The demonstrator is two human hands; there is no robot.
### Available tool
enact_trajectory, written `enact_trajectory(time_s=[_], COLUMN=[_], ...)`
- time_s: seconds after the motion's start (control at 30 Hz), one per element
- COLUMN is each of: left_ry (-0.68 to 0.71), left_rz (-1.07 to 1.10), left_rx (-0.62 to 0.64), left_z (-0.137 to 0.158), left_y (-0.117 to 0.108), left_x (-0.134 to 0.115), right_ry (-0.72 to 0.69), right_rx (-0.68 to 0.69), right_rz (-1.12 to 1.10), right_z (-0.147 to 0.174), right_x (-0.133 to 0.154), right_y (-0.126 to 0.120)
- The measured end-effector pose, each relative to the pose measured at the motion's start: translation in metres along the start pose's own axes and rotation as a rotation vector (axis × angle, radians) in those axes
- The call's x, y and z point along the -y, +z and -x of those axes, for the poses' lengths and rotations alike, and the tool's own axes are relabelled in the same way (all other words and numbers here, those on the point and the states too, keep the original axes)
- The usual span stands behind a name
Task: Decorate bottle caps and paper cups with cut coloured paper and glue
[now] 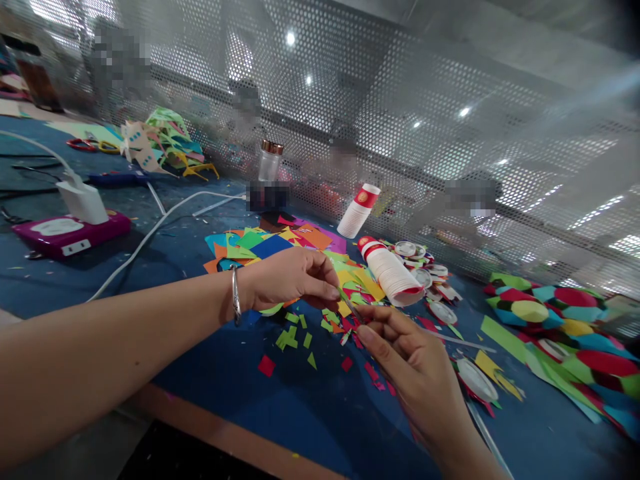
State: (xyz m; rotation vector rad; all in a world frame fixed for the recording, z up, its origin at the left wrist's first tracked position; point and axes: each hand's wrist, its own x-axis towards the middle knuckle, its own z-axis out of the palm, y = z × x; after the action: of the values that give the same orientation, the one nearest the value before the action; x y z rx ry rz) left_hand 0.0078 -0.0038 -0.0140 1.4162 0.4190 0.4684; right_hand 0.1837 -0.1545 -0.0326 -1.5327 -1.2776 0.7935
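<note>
My left hand (303, 277), with a silver bangle at the wrist, is closed in a pinch over the paper pile. A small green edge shows by its fingertips, too small to name. My right hand (413, 353) pinches a thin grey sliver-like thing (354, 310) pointing towards the left fingertips; its kind is not clear. Beneath both hands lie small cut green paper pieces (287, 339) and red paper scraps (267, 365). Behind the left hand spreads a heap of coloured paper sheets (273, 247). A stack of paper cups (393, 273) lies on its side near the right hand.
Another cup stack (359, 212) stands behind. Paper-decorated rounds (530, 310) sit at right. At left are a purple power strip (75, 233) with a white charger (83, 200) and a cable (150, 230). A glass jar (270, 162) stands by the perforated screen (320, 100).
</note>
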Motion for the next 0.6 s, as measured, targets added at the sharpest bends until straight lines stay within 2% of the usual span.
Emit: enact_trajectory(time_s=[0.2,0.6], left_ry=[-0.005,-0.010], left_rz=[0.011,0.014], left_rx=[0.013,0.025], left_z=[0.000,0.001], left_y=[0.000,0.000], left_x=[0.000,0.000], right_ry=[0.024,-0.020], right_rx=[-0.023,-0.085], right_rz=[-0.008,0.015], right_z=[0.002,0.004], right_x=[0.003,0.010], right_y=[0.001,0.008])
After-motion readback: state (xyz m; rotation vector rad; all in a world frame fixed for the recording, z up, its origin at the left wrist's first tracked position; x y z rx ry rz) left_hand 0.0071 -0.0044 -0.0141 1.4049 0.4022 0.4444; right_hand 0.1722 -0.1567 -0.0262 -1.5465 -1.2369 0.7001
